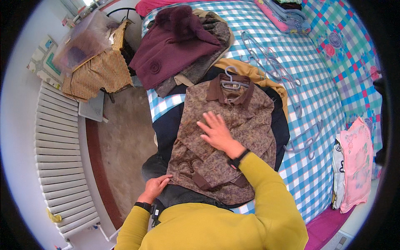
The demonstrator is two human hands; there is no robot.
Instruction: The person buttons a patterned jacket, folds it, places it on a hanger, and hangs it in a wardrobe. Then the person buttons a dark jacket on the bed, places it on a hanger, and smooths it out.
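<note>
A brown patterned jacket (pixel 225 134) with a dark collar lies front up before me, its sleeves folded across the lower front. A grey plastic hanger (pixel 231 82) sits in its neck, hook pointing away from me. My right hand (pixel 215 131) is spread over the chest of the jacket, palm down and holding nothing. At the lower left corner, my left hand (pixel 155 187) pinches the hem between thumb and fingers. Dark clothing (pixel 170 125) lies beneath the jacket and shows at both sides.
Beyond lies a maroon coat (pixel 178 47) on other garments. Several loose hangers (pixel 272 65) rest on the checked bedsheet (pixel 315 90). Folded pink fabric (pixel 356 165) is at the right, a quilt (pixel 286 17) at the back. A radiator (pixel 59 156) and a cloth-covered table (pixel 100 68) stand left.
</note>
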